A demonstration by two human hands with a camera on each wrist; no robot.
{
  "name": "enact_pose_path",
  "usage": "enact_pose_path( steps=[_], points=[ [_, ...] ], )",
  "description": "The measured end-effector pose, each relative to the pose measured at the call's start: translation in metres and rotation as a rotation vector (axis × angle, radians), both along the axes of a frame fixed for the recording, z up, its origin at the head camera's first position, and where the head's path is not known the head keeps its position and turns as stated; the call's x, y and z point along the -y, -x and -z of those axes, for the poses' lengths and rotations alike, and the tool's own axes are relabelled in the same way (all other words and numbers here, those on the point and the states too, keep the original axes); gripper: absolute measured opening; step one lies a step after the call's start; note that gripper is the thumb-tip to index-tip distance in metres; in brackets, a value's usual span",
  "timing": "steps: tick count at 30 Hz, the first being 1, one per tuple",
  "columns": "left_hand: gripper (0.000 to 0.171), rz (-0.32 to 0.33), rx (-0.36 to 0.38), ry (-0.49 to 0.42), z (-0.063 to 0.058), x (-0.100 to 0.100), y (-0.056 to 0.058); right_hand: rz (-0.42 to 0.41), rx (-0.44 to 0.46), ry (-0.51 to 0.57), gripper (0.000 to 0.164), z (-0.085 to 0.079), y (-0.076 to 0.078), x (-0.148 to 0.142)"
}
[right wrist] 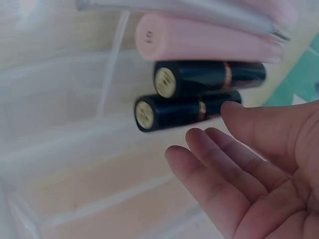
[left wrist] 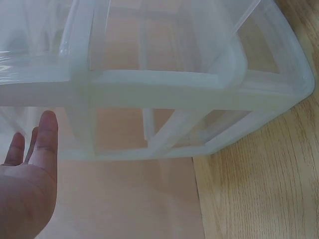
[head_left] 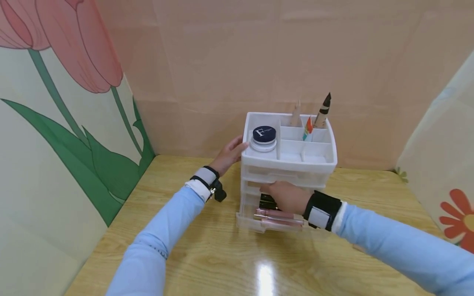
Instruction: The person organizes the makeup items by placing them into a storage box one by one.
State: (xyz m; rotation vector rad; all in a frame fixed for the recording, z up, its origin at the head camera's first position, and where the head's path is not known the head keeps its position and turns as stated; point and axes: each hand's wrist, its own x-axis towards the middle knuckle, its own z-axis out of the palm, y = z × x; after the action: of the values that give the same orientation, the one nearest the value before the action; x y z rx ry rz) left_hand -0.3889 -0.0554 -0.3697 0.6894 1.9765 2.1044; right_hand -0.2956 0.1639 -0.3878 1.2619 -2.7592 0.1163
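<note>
A white plastic drawer organizer (head_left: 289, 165) stands on the table, its bottom drawer (head_left: 249, 223) pulled out. My left hand (head_left: 229, 156) rests against the organizer's upper left side, fingers extended along it in the left wrist view. Over the drawer is my right hand (head_left: 290, 197). In the right wrist view its fingers are spread and loosely bent, and the thumb overlaps the end of a black lipstick tube (right wrist: 174, 113); whether it touches is unclear. Beside that lie a second black tube (right wrist: 199, 77), a pink tube (right wrist: 209, 37) and a clear-and-silver slim tube (right wrist: 199, 15).
On the organizer's top sit a dark-lidded round jar (head_left: 264, 135), a black-tipped beige tube (head_left: 323, 111), a small orange-and-teal tube (head_left: 308, 128) and a pale tube (head_left: 296, 114). Behind is a plain backdrop (head_left: 207, 74); floral panels flank the wooden table (head_left: 207, 259).
</note>
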Motion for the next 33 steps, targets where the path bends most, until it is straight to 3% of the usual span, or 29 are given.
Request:
enact_pose_path(
  steps=[4, 8, 17, 20, 27, 33],
  points=[
    [0.052, -0.008, 0.001, 0.005, 0.001, -0.001, 0.000, 0.081, 0.055, -0.021, 0.051, -0.017, -0.009, 0.000],
    [0.052, -0.011, 0.005, -0.002, 0.000, -0.001, 0.000, 0.122, 0.122, 0.018, 0.050, -0.036, -0.020, -0.003],
    [0.052, -0.008, 0.003, 0.001, -0.001, -0.001, -0.003, 0.129, -0.007, 0.106, 0.044, -0.069, -0.055, -0.020],
    [0.052, -0.008, 0.008, -0.001, 0.000, -0.001, -0.002, 0.103, -0.077, 0.134, 0.043, -0.072, -0.065, -0.024],
    [0.052, -0.014, 0.014, -0.008, 0.001, 0.002, 0.000, 0.130, -0.112, 0.115, 0.045, -0.068, -0.090, -0.023],
    [0.051, -0.017, 0.013, -0.005, -0.001, 0.003, -0.002, 0.063, -0.348, 0.120, 0.039, -0.046, -0.103, -0.017]
  ],
)
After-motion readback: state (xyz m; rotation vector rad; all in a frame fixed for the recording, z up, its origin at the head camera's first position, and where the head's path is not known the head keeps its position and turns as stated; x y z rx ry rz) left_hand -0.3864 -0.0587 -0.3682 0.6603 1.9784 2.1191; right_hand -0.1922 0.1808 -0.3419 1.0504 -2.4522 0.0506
